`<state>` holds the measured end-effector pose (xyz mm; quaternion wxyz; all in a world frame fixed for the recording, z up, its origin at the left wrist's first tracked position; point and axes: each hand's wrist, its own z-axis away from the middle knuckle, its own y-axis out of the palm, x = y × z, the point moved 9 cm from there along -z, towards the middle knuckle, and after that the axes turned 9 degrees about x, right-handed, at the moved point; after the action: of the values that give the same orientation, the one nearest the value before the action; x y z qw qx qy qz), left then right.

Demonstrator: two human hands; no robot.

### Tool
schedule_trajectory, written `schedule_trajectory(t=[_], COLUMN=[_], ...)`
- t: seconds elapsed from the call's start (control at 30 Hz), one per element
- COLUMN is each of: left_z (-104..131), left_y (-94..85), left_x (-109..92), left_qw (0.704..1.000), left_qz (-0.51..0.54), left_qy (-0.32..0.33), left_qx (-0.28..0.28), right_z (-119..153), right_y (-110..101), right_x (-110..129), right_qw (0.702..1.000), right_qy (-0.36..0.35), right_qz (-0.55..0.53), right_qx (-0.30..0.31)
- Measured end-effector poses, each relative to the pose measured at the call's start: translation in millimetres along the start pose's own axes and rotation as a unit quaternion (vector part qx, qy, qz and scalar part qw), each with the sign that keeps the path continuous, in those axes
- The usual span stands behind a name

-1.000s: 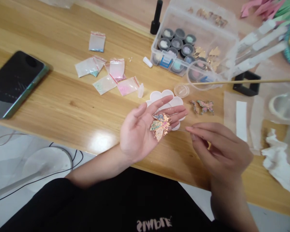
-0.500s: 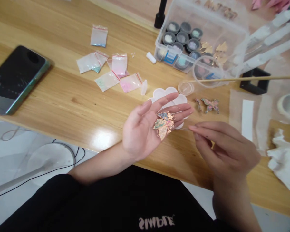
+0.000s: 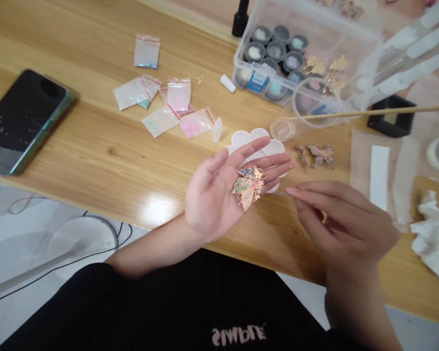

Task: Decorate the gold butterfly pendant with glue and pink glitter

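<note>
My left hand [image 3: 212, 200] is held palm up with its fingers stretched out. A gold-edged butterfly ornament [image 3: 249, 186] with blue, green, pale and pink glittery parts rests on the palm and finger bases. Tiny pale specks dot the fingers. To the right, my right hand [image 3: 346, 219] pinches a thin needle-like tool [image 3: 280, 193], whose tip points towards the ornament, a little apart from it. Most of the tool is hidden by the fingers. Under the left fingers lies a white flower-shaped palette [image 3: 256, 135]. Another butterfly ornament [image 3: 321, 155] lies beyond the right hand.
A clear plastic box [image 3: 241, 80] holds small pots and gold pieces. Small zip bags [image 3: 160, 122] of coloured bits lie left of it. A phone [image 3: 25, 122] is at far left. A wooden stick [image 3: 373, 112], black square frame [image 3: 391, 115] and crumpled tissue [image 3: 437, 243] are at right.
The view has shifted slightly, so the table items sit a little differently in it. Both hands keep nearly the same pose, and the ornament stays on my left palm.
</note>
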<state>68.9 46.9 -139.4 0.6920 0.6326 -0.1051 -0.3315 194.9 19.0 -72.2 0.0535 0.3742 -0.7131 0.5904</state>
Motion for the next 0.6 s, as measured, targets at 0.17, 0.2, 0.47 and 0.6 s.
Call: schedule_trajectory(t=[0.17, 0.2, 0.47, 0.6], left_z=[-0.2, -0.2, -0.2, -0.2], left_y=[1.0, 1.0, -0.1, -1.0], left_x=[0.7, 0.7, -1.0, -1.1], left_qw=[1.000, 1.000, 1.000, 1.000], left_qz=[0.016, 0.017, -0.018, -0.020], left_qy=[-0.007, -0.007, -0.002, 0.002], left_qx=[-0.006, -0.008, -0.005, -0.004], right_z=[-0.8, -0.9, -1.0, -2.2], right_y=[-0.9, -0.9, 0.1, 2.0], right_x=[0.5, 0.3, 0.8, 3.2], right_qw=[1.000, 1.000, 1.000, 1.000], right_qy=[-0.006, -0.006, -0.013, -0.019], right_qz=[0.002, 0.002, -0.005, -0.006], right_qx=[0.007, 0.009, 0.015, 0.023])
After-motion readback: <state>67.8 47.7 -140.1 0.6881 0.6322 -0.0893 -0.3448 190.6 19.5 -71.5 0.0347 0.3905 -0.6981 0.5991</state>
